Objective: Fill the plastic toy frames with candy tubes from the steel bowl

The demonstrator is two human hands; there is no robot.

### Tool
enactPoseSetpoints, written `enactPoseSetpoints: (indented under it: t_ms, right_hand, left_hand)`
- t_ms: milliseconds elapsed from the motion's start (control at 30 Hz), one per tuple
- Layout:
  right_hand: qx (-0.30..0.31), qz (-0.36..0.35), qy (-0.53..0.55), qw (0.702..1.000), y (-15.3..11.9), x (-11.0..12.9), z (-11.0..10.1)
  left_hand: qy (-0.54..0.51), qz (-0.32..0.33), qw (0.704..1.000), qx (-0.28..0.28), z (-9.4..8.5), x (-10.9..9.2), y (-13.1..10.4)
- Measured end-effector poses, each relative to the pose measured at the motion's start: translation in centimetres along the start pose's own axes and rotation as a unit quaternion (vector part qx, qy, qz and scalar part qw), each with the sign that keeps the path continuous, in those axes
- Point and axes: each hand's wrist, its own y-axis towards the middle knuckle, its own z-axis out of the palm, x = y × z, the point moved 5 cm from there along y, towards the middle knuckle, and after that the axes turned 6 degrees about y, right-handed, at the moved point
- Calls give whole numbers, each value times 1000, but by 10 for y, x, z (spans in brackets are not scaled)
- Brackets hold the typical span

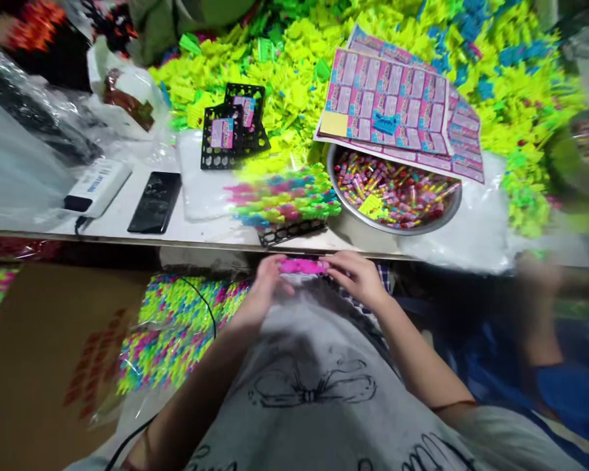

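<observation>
Left hand (269, 280) and right hand (357, 276) pinch opposite ends of a pink piece (300, 266), beside the bench (115, 221) edge.

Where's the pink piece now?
Near the head view's centre, the pink piece is held between the left hand and right hand, just below the table's near edge.

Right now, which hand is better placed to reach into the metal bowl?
Likely the right hand: it's nearer the metal bowl. The left hand sits farther off; both hold the pink piece.
</observation>
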Motion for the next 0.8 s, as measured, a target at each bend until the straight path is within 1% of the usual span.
enactPoseSetpoints:
  t_ms: [33, 67, 100, 133, 167, 233, 300, 367, 500, 600, 700, 733, 800]
  right_hand:
    - [0, 35, 38, 999, -1, -3, 0]
    - [7, 71, 73, 995, -2, -5, 1]
    - [20, 103, 101, 989, -4, -7, 3]
    - [34, 127, 124, 983, -5, -8, 5]
    - [47, 144, 142, 978, -7, -8, 7]
    - [64, 159, 167, 971, -8, -5, 10]
    - [70, 155, 170, 971, -7, -1, 12]
    - [71, 139, 161, 975, -6, 4, 13]
    - [78, 110, 124, 983, -5, 8, 18]
    - [104, 123, 111, 981, -6, 6, 30]
    - [138, 136, 104, 976, -3, 0, 43]
    - [141, 125, 78, 979, -1, -3, 45]
    - [120, 85, -5, 989, 5, -11, 42]
  left_hand:
    - [28, 47, 998, -23, -8, -5, 1]
    - [51, 86, 995, -32, -13, -10, 2]
    - [70, 108, 991, -27, -15, -14, 3]
    - [87, 116, 989, -14, -14, -19, 3]
    - [97, 107, 990, 3, -11, -22, 3]
    - [104, 67, 992, 25, -2, -27, 2]
    - [104, 34, 994, 23, 7, -30, 0]
    - [104, 18, 994, 13, 12, -29, 0]
    - [109, 16, 994, -2, 14, -23, 4]
    - [144, 24, 989, 9, 12, -22, 7]
    - [182, 58, 981, 17, 8, -26, 7]
    - [194, 85, 977, 24, 6, -28, 8]
    - [230, 163, 959, 27, -2, -28, 10]
